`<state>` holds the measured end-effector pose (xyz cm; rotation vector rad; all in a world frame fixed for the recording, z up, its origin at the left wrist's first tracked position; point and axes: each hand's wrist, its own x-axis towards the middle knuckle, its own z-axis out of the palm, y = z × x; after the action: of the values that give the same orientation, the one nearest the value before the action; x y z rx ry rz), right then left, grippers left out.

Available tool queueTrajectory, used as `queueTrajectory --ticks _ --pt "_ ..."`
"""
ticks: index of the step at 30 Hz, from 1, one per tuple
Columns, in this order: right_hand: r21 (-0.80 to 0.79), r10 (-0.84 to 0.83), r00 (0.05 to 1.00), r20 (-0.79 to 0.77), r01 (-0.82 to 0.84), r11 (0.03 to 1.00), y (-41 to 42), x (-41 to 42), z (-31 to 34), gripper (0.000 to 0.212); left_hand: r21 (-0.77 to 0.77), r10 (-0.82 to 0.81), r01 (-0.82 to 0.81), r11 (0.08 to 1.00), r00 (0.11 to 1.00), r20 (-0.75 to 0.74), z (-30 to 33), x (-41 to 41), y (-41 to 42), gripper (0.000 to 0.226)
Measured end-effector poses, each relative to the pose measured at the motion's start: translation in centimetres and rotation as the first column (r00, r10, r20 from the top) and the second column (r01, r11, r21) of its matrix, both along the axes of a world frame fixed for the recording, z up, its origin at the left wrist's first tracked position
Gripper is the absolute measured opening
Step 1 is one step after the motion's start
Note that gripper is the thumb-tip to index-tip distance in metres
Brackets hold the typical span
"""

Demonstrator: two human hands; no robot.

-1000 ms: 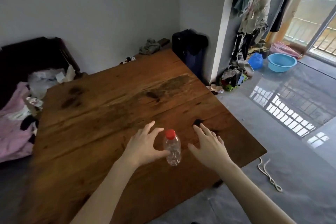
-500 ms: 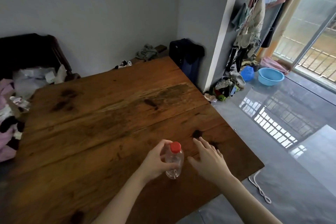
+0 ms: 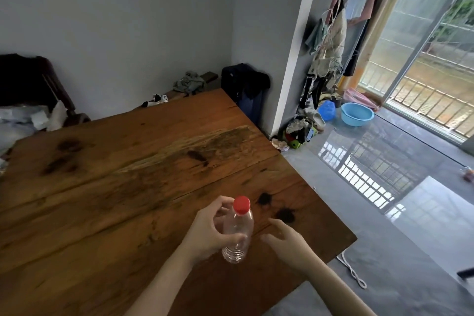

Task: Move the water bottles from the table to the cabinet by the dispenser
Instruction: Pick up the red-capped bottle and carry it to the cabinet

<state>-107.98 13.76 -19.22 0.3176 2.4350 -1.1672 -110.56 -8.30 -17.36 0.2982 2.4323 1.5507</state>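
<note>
A clear plastic water bottle [image 3: 238, 232] with a red cap is upright over the near right part of the wooden table [image 3: 123, 187]. My left hand [image 3: 207, 231] is wrapped around its body from the left. My right hand [image 3: 287, 241] hovers just to the right of the bottle, fingers apart, holding nothing. No cabinet or dispenser shows in this view.
The table's right edge and near corner are close to my right hand. Beyond it lies a glossy grey floor with a white cord [image 3: 352, 273], a blue basin [image 3: 357, 114], a clothes rack [image 3: 331, 41] and a glass balcony door. A dark chair [image 3: 43, 84] with clutter stands far left.
My left hand went from reaching to closed around the bottle and the bottle now seems raised a little. My right hand stayed open beside it. The view tilted up and right.
</note>
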Motion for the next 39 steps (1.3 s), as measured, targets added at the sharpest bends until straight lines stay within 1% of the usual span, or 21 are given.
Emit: queueTrajectory --ticks 2,3,4,5,7,10,13,16,19,23,29,32,34,36,39 --pt "-0.202 -0.131 0.985 0.116 0.153 0.967 0.3 -0.1 0.3 0.046 0.010 -0.024 0.025 1.000 0.998 -0.050 1.6 -0.7 0.4 0.063" --pt "-0.313 -0.202 0.955 0.217 0.264 0.912 0.6 -0.3 0.5 0.041 0.015 -0.035 0.036 0.999 0.996 -0.082 2.4 -1.0 0.7 0.063" --pt "-0.409 -0.253 0.908 0.335 0.382 0.829 0.8 -0.5 0.6 0.038 0.022 -0.042 0.044 0.999 0.993 -0.112 3.2 -1.2 1.0 0.062" --pt "-0.473 -0.266 0.858 0.440 0.473 0.743 1.1 -0.6 0.8 0.037 0.031 -0.045 0.050 0.998 0.989 -0.139 4.0 -1.5 1.3 0.061" --pt "-0.556 -0.211 0.795 0.568 0.561 0.613 1.8 -0.9 1.1 0.041 0.062 -0.043 0.055 0.997 0.983 -0.179 5.4 -2.1 1.8 0.061" --pt "-0.638 -0.133 0.772 0.622 0.598 0.485 2.6 -1.2 1.9 0.050 0.100 -0.047 0.070 0.993 0.976 -0.213 7.2 -2.9 2.7 0.061" --pt "-0.708 -0.089 0.784 0.615 0.598 0.375 3.2 -1.4 3.3 0.054 0.122 -0.078 0.108 0.987 0.971 -0.227 8.9 -3.6 3.7 0.061" --pt "-0.746 -0.079 0.793 0.604 0.597 0.295 4.0 -1.3 4.3 0.054 0.133 -0.116 0.151 0.980 0.964 -0.239 10.5 -4.3 4.7 0.060" --pt "-0.775 -0.072 0.808 0.585 0.583 0.243 4.9 -1.3 5.2 0.055 0.173 -0.123 0.169 0.970 0.961 -0.247 12.2 -4.9 5.6 0.058" --pt "-0.808 -0.065 0.830 0.554 0.555 0.199 6.1 -1.4 6.4 0.058 0.161 -0.138 0.186 0.969 0.953 -0.271 14.0 -5.7 7.0 0.059" --pt "-0.844 -0.118 0.865 0.487 0.501 0.192 8.1 -1.3 8.1 0.058 0.165 -0.164 0.217 0.962 0.944 -0.286 16.5 -6.1 9.7 0.063" --pt "-0.859 -0.158 0.874 0.460 0.483 0.171 9.2 -1.1 9.5 0.056 0.129 -0.202 0.252 0.959 0.929 -0.311 18.3 -6.5 11.7 0.065" --pt "-0.867 -0.184 0.879 0.441 0.470 0.166 10.2 -0.8 10.6 0.054 0.138 -0.213 0.268 0.954 0.923 -0.320 19.5 -6.8 12.9 0.066" --pt "-0.877 -0.211 0.879 0.429 0.461 0.138 11.2 -0.4 11.8 0.053 0.152 -0.219 0.280 0.948 0.920 -0.326 20.6 -6.9 14.0 0.070" --pt "-0.883 -0.238 0.877 0.417 0.453 0.122 12.7 0.4 13.3 0.051 0.138 -0.247 0.310 0.941 0.904 -0.349 22.1 -6.8 15.8 0.072"
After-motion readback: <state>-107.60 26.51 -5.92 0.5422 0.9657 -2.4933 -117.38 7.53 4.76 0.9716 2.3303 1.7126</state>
